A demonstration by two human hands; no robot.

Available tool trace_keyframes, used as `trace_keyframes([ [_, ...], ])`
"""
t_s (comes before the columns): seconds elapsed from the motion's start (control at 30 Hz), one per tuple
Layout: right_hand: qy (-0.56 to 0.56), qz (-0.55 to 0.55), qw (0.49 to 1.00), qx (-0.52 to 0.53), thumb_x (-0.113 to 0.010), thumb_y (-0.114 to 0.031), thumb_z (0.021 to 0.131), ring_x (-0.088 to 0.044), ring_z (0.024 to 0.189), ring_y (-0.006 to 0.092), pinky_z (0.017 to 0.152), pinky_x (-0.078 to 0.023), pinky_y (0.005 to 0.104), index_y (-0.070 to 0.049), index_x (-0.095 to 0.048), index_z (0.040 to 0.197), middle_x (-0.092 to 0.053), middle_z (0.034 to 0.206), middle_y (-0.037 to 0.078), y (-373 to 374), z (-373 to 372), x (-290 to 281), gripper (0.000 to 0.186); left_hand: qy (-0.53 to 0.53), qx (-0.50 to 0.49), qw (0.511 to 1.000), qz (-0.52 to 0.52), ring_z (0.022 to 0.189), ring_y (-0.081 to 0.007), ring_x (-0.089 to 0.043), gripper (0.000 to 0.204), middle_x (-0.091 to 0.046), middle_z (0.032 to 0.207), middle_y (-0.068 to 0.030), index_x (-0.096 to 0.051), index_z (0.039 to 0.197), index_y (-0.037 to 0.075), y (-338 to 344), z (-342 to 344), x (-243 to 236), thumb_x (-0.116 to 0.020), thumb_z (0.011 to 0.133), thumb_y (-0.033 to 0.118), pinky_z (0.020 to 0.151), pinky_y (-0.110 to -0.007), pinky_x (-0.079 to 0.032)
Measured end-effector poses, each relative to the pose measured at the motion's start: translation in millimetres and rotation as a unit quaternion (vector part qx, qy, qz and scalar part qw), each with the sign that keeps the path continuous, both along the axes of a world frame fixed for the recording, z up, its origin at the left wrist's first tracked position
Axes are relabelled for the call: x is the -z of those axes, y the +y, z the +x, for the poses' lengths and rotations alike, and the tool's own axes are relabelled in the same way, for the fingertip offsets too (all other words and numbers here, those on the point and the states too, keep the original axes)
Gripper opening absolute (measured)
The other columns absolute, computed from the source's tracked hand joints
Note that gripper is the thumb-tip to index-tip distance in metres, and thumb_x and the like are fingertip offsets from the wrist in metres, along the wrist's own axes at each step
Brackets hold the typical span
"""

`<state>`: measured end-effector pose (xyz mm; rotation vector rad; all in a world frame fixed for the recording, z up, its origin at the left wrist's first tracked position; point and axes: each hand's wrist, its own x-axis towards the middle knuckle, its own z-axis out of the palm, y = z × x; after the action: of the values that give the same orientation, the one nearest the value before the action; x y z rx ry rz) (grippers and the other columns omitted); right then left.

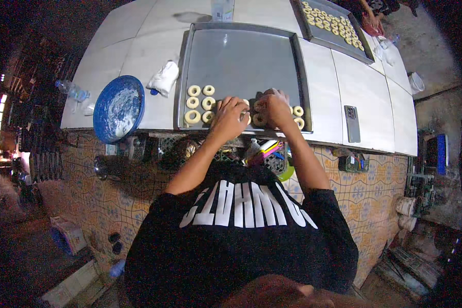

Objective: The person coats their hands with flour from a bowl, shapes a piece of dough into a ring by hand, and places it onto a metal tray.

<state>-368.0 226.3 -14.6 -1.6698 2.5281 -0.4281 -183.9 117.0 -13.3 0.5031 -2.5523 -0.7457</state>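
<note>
Several pale dough rings (pixel 192 117) lie in rows along the near end of a large grey metal tray (pixel 236 56) on the tiled table. Over the middle of these rows, my left hand (pixel 230 117) has its fingers curled down, with thumb and fingertips closed about a dough ring. My right hand (pixel 276 107) is just beside it, fingers bent and pressed together low over the tray. Whatever it holds is hidden behind the hand. Between and under the hands, more rings show in part. The far part of the tray is bare metal.
A blue basin (pixel 119 109) with white residue stands left of the tray, near a white plastic bag (pixel 163 78) and a clear bottle (pixel 73 91). A phone (pixel 352 123) lies at right. Another tray (pixel 334 26) of dough rings is at the far right, by another person's hand (pixel 376 23).
</note>
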Motion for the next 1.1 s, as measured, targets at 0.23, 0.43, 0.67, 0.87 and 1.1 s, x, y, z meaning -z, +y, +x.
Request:
trace_keyframes([
  [0.23, -0.081, -0.067, 0.994, -0.009, -0.080, -0.027, 0.079, -0.069, 0.092, 0.0368, 0.082, -0.053, 0.0491, -0.012, -0.079, 0.100, -0.071, 0.096, 0.015, -7.5, -18.0, 6.6, 0.026, -0.018, 0.001, 1.000, -0.011, 0.119, -0.0293, -0.054, 0.020, -0.064, 0.113, -0.0082, -0.073, 0.102, 0.006, -1.2, 0.3, -0.4, -0.070, 0.087, 0.019, 0.101, -0.045, -0.041],
  [0.43, 0.007, -0.078, 0.997, 0.017, -0.082, -0.037, 0.079, -0.065, 0.105, 0.0382, 0.090, -0.048, 0.0537, -0.013, -0.077, 0.104, -0.069, 0.106, 0.014, -7.8, -21.8, 18.4, 0.034, 0.004, 0.004, 1.000, -0.007, 0.117, -0.0333, -0.055, 0.020, -0.066, 0.115, -0.0101, -0.072, 0.101, 0.007, -2.5, -0.3, 2.6, -0.071, 0.087, 0.021, 0.102, -0.047, -0.043],
  [0.67, -0.078, -0.014, 0.996, 0.036, -0.082, -0.039, 0.078, -0.064, 0.109, 0.0389, 0.093, -0.046, 0.0561, -0.017, -0.077, 0.107, -0.069, 0.111, 0.012, -6.9, -22.3, 4.3, 0.036, -0.003, -0.005, 1.000, -0.003, 0.117, -0.0327, -0.057, 0.021, -0.066, 0.116, -0.0102, -0.072, 0.104, 0.007, -1.4, 1.1, 2.7, -0.071, 0.087, 0.020, 0.104, -0.045, -0.043],
  [0.87, -0.133, 0.024, 0.991, 0.014, -0.076, -0.025, 0.081, -0.067, 0.109, 0.0375, 0.097, -0.044, 0.0602, -0.016, -0.076, 0.112, -0.073, 0.110, 0.012, -8.6, -20.2, -2.8, 0.032, 0.009, -0.003, 1.000, -0.003, 0.117, -0.0298, -0.055, 0.019, -0.066, 0.114, -0.0086, -0.073, 0.101, 0.006, -1.0, -1.8, 4.0, -0.071, 0.086, 0.019, 0.101, -0.045, -0.040],
  [1.1, -0.108, 0.128, 0.986, 0.011, -0.074, -0.029, 0.088, -0.065, 0.117, 0.0386, 0.101, -0.042, 0.0629, -0.017, -0.075, 0.116, -0.072, 0.121, 0.013, -16.6, -17.8, -3.8, 0.031, 0.003, -0.003, 1.000, 0.000, 0.117, -0.0287, -0.055, 0.019, -0.066, 0.113, -0.0075, -0.074, 0.101, 0.007, -1.1, 0.2, -0.9, -0.071, 0.086, 0.019, 0.102, -0.044, -0.038],
])
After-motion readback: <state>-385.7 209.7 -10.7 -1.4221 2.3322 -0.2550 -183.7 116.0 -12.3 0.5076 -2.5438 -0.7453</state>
